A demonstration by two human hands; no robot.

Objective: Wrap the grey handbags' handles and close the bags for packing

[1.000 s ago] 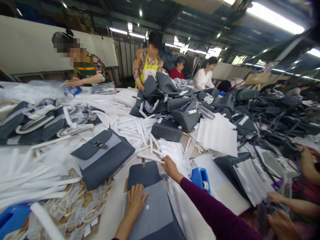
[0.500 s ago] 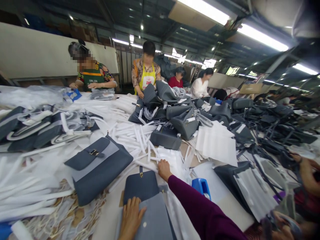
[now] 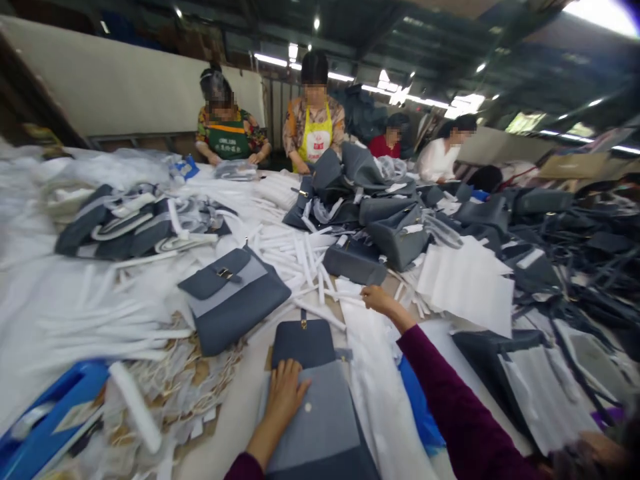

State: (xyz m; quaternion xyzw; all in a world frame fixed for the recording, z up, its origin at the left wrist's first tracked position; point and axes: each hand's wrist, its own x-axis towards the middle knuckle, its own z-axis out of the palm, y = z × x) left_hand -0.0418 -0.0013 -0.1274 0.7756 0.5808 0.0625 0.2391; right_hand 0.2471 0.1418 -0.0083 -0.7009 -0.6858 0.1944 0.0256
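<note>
A long work table [image 3: 235,407] fills the view, heaped with grey bags and white packing pieces. Nearest the wearer lies a grey handbag [image 3: 313,393], flat on the table, its darker flap with a small gold clasp pointing away from the wearer.

The left hand [image 3: 285,393] rests palm down on this handbag, fingers spread flat across the lighter grey panel just below the flap. It grips nothing; it only presses on the bag.

The right hand [image 3: 376,298], on a maroon sleeve, is stretched out beyond the handbag and to its right. It touches the near edge of a scatter of white paper-wrapped strips [image 3: 305,257]. The fingers are curled downward onto a strip or the white paper there, but whether they have closed around anything cannot be told.

Just right of the handbag lies a long sheet of white wrapping paper [image 3: 373,373], running under the right forearm. A blue object [image 3: 420,413] pokes out from under that paper, right of the handbag.

Left of the handbag and slightly farther away sits a second grey bag [image 3: 233,297], tilted, with a gold buckle. Near-left of the handbag is a pile of paper tags with strings [image 3: 180,387], and at the far near-left corner a blue tray [image 3: 50,420].

Beyond the strips, well away from the handbag, a heap of grey bags [image 3: 370,200] rises. Four other people work at the table's far side.
</note>
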